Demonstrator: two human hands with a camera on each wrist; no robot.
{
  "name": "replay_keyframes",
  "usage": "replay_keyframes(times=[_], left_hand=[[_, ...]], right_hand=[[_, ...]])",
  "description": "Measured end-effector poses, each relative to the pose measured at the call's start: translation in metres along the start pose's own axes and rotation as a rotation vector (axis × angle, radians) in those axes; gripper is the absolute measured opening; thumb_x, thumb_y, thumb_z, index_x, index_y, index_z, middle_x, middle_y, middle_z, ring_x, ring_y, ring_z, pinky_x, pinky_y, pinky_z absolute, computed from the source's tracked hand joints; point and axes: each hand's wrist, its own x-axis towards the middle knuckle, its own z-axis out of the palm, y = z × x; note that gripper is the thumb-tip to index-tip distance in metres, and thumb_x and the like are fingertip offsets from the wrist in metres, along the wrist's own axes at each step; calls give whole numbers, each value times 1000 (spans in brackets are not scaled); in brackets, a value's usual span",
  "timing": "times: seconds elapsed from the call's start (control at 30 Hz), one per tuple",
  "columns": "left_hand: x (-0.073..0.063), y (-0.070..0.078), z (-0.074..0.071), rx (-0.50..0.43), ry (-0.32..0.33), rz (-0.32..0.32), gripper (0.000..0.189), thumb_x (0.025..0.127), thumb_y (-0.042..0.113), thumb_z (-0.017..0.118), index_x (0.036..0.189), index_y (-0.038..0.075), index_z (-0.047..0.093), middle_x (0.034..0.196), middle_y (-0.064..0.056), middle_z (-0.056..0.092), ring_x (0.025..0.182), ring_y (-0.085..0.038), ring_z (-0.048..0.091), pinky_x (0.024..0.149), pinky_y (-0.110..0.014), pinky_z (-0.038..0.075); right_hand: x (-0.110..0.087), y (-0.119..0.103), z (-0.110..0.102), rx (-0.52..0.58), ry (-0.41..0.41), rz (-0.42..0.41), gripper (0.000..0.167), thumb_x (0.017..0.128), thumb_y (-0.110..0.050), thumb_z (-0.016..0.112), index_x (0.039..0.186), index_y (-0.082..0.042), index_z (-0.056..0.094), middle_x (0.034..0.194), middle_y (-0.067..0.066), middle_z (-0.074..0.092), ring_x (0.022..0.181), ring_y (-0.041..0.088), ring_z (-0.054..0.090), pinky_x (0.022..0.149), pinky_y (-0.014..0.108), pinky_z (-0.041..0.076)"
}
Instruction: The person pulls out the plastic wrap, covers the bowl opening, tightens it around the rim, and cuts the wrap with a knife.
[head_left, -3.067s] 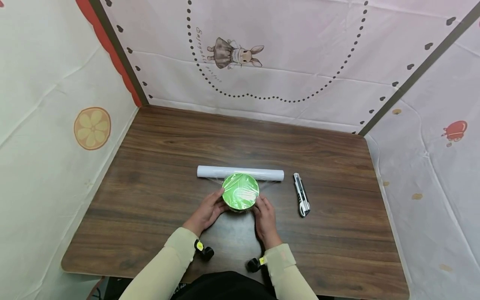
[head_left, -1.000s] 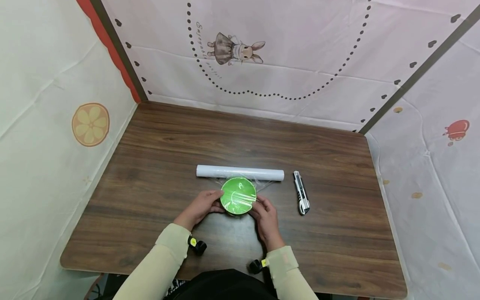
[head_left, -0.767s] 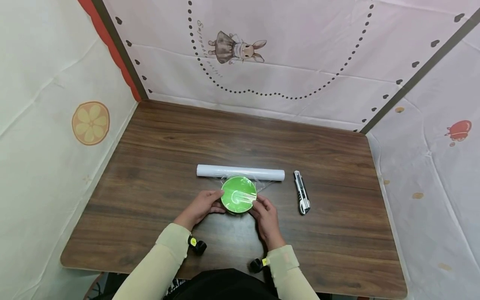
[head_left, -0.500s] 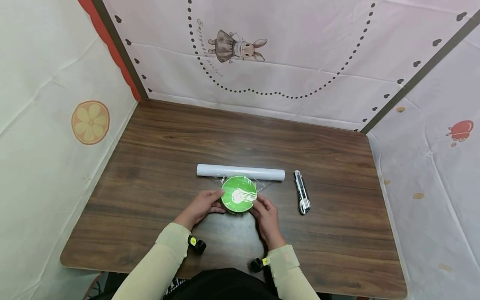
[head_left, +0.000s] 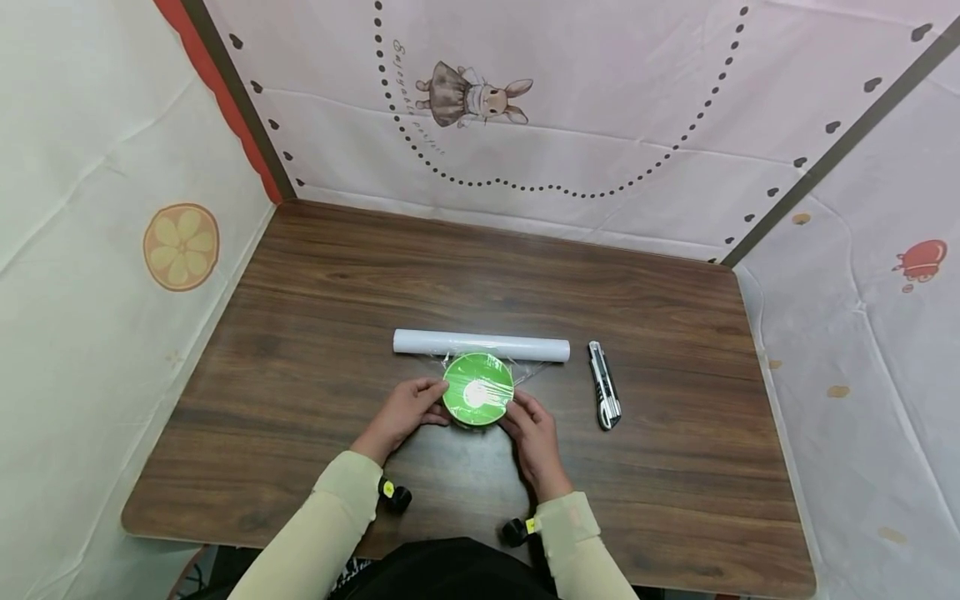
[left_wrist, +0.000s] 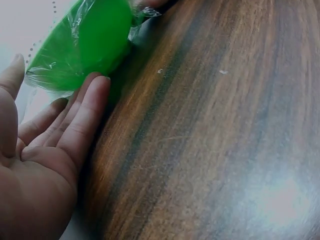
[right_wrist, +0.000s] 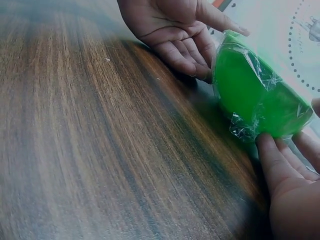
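A green bowl (head_left: 478, 390) covered in clear cling film stands in front of a white roll of cling film (head_left: 480, 344). On its left, my left hand (head_left: 407, 410) holds it with the thumb at the rim and straight fingers low against the wall. My right hand (head_left: 531, 433) holds the opposite side in the same way, its fingertips under the wall in the right wrist view. Bunched film (right_wrist: 242, 127) clings to the bowl's outer side. A thin stretch of film spreads between bowl and roll.
Right of the roll lies a utility knife (head_left: 604, 386) on the brown wooden table (head_left: 675, 467). Printed white cloth walls (head_left: 585, 133) stand along the table's back and both sides.
The bowl has come slightly toward the person since the earliest frame, and both hands moved with it. Over the last second, hands and bowl have stayed nearly still; the roll and knife lie unmoved.
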Motion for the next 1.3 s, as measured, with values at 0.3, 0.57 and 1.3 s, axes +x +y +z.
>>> replay_keyframes(times=[0.3, 0.57, 1.3], left_hand=[[-2, 4, 2, 102, 91, 81, 56, 96, 38, 59, 135, -2, 50, 111, -22, 67, 79, -18, 69, 75, -34, 59], [-5, 11, 6, 234, 295, 199, 52, 94, 44, 60, 134, 12, 53, 122, -15, 63, 101, -20, 66, 84, -28, 54], [-27, 14, 67, 217, 512, 393, 51, 105, 22, 36, 154, 11, 24, 160, -9, 23, 148, -27, 19, 120, -48, 18]], right_hand=[[2, -4, -4, -26, 10, 23, 44, 94, -13, 60, 132, 8, 51, 121, 11, 62, 95, 12, 67, 88, 30, 55], [8, -11, -10, -18, 44, -26, 41, 97, -11, 54, 130, 12, 48, 104, 8, 65, 89, 12, 67, 86, 29, 56], [67, -81, 11, -311, -27, -330, 28, 87, 11, 51, 113, 8, 62, 111, 24, 62, 102, 22, 62, 87, 26, 53]])
